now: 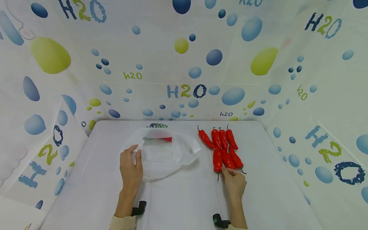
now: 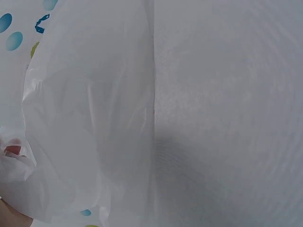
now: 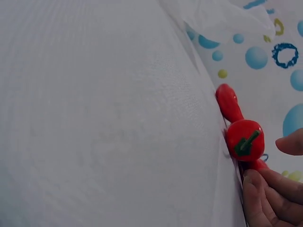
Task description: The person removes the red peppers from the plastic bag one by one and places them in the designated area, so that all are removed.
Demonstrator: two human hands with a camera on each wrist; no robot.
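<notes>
A white plastic bag [image 1: 161, 169] lies on the table with its mouth spread, a small red patch showing inside. At its left rim, my left hand [image 1: 130, 166] holds the plastic between thumb and fingers; the left wrist view shows mostly the bag's side, with a fingertip beside the crumpled rim. Several red chili peppers [image 1: 217, 159] lie in two rows to the right of the bag. My right hand [image 1: 235, 183] is at the near ends of the lower row. Its thumb and fingers are apart around a pepper's green-stemmed end [image 3: 245, 140] in the right wrist view.
A white cloth covers the table [image 1: 184, 204]. Behind and at both sides stand white curtains [image 1: 155, 57] printed with blue and green drops and "H2O" lettering. Black wrist mounts [image 1: 139, 208] sit on both forearms.
</notes>
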